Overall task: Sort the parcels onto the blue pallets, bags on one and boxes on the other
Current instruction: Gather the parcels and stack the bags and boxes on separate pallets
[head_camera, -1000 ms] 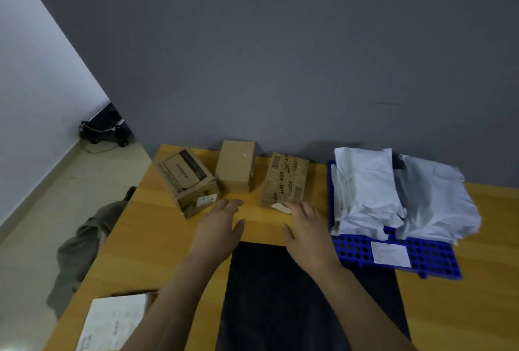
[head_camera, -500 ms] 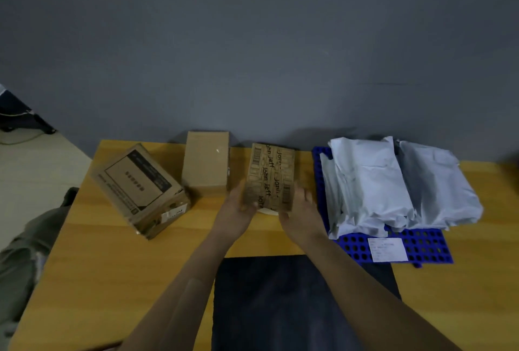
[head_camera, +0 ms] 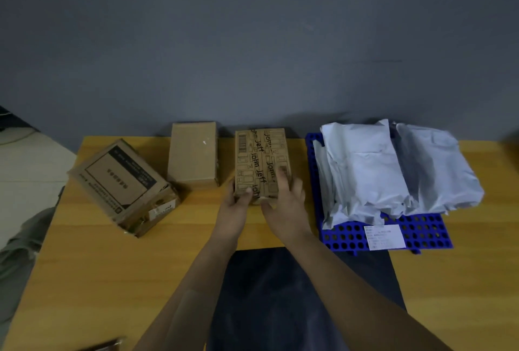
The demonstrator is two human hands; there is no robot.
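Cardboard, printed all over with black lettering and small drawings: the printed box (head_camera: 259, 159) sits at the back middle of the table (head_camera: 112, 280), and both hands hold its near end. The left hand (head_camera: 234, 207) wraps the near left corner with its thumb on the top face. The right hand (head_camera: 283, 204) lays its fingers over the top and its thumb against the near end. Whether the far end rests on the wood I cannot tell.

It looks stiff and square-edged, so it should keep its shape under a firm squeeze, and probably light for its size. The plain paper face should give dry, sure friction. A hold on opposite sides or under the bottom would likely serve better than the top alone.

Just to its left stands a plain box (head_camera: 193, 151), apart from it. Further left lies a bigger box (head_camera: 120, 182), turned at an angle. To the right a blue pallet (head_camera: 421, 235) carries a heap of white bags (head_camera: 365, 170), with a paper label (head_camera: 384, 237) on its near edge. No second pallet is in view.
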